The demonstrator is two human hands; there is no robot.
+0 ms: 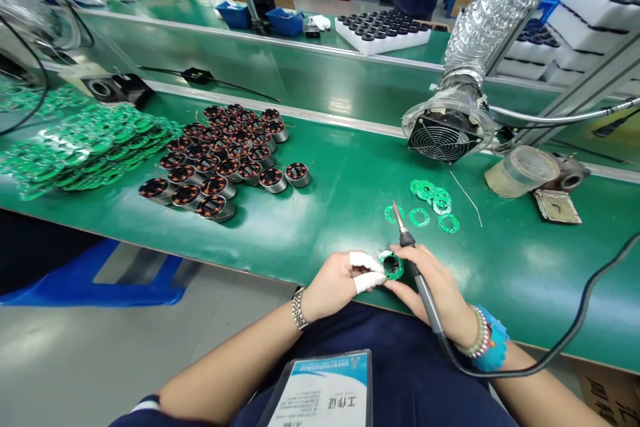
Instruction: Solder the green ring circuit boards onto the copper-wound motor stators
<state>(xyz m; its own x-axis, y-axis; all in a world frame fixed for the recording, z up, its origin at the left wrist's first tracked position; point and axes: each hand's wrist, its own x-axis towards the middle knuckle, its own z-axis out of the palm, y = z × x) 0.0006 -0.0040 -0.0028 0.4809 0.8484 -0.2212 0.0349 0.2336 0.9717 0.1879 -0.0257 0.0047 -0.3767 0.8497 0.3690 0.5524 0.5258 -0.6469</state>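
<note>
My left hand [333,283], with white tape on thumb and finger, pinches a ring-shaped green circuit board [399,271] near the table's front edge. Dark parts show through and beside the ring; whether a motor stator sits under it I cannot tell. A soldering iron [425,297] lies in my right hand [443,280], its tip pointing up and away from me, apart from the held board. The thumb and a fingertip of that hand also touch the board's edge. Beyond the iron's tip lie loose green ring boards [448,223], some in a small overlapping pile [425,191].
Wound stators [227,167] stand grouped left of centre, beside stacked green board panels [90,147]. A fan on a foil duct [443,137] hangs at the right, near a round container [520,172] and a solder wire [467,199]. The iron's cable [575,327] loops right. Another person sits opposite.
</note>
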